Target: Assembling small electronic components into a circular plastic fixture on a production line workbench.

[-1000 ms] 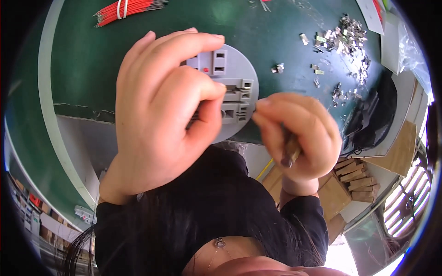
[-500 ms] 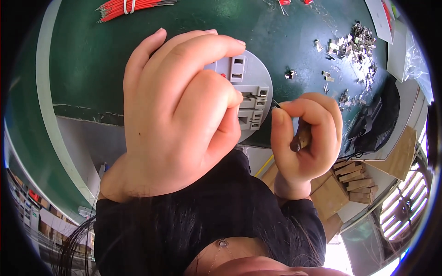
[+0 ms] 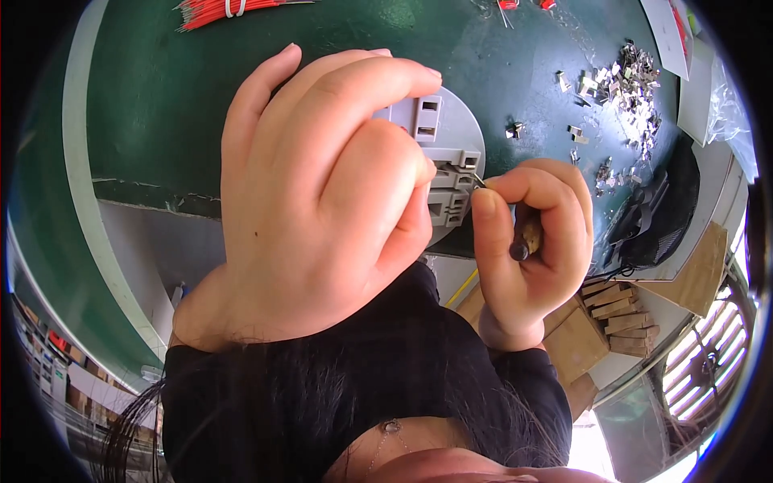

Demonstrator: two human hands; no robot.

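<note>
The left hand (image 3: pixel 322 193) lies over the grey round plate (image 3: pixel 465 121), which sits near the front edge of the green table (image 3: pixel 161 105), just in front of the person. Its forefinger is curled down against the thumb above the plate's slots, and whether anything is caught between them is hidden; the next finger stretches to the plate's upper rim, and the others are spread loosely. The right hand (image 3: pixel 541 213) is closed round a brown handle (image 3: pixel 524 235), whose dark end points out of the curled fingers, and its thumb and forefinger pinch a thin dark tip (image 3: pixel 480 183); I cannot tell whether that tip belongs to the handle. Half a second ago a small gap of green showed between this tip and the plate; now the tip overlaps the plate's right edge, beside the moulded sockets, though contact is unclear. The left hand covers more of the plate than a second ago. The whole view has slid slightly, so the bundle of red wires (image 3: pixel 213 11) at the top left and the heap of metal clips (image 3: pixel 636 92) at the right appear a little shifted, while one dark clip (image 3: pixel 514 130) lies apart, above the right hand.
</note>
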